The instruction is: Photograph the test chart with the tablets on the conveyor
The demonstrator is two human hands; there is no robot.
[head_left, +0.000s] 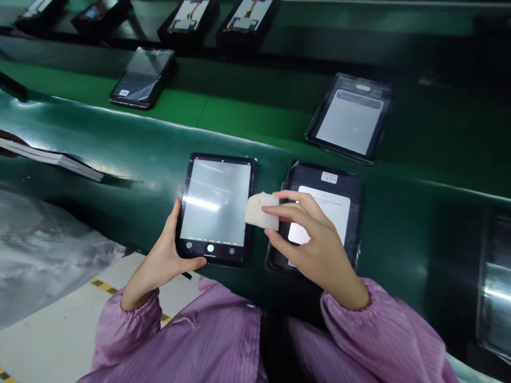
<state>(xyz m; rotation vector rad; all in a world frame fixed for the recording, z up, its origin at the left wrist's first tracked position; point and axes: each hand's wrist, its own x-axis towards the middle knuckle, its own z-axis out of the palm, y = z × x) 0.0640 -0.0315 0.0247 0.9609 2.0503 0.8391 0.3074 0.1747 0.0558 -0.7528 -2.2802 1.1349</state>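
Note:
A black tablet (219,202) with a lit camera screen is held at its lower left corner by my left hand (162,260), the thumb along the bottom edge. Between the fingertips of my right hand (313,234) is a small white block (262,211), which looks like foam or an eraser; I cannot tell which. Its left end meets or overlaps the tablet's right edge. Partly under my right hand lies a second tablet (327,177) with a white panel on its screen and a small label at the top.
Another lit tablet (351,117) and a film-covered one (142,77) rest on the green belt (239,114). Several devices in black holders (189,18) line the far shelf. At left are a white booklet-like stack (51,157) and clear plastic sheeting (51,255). A dark device (495,287) lies far right.

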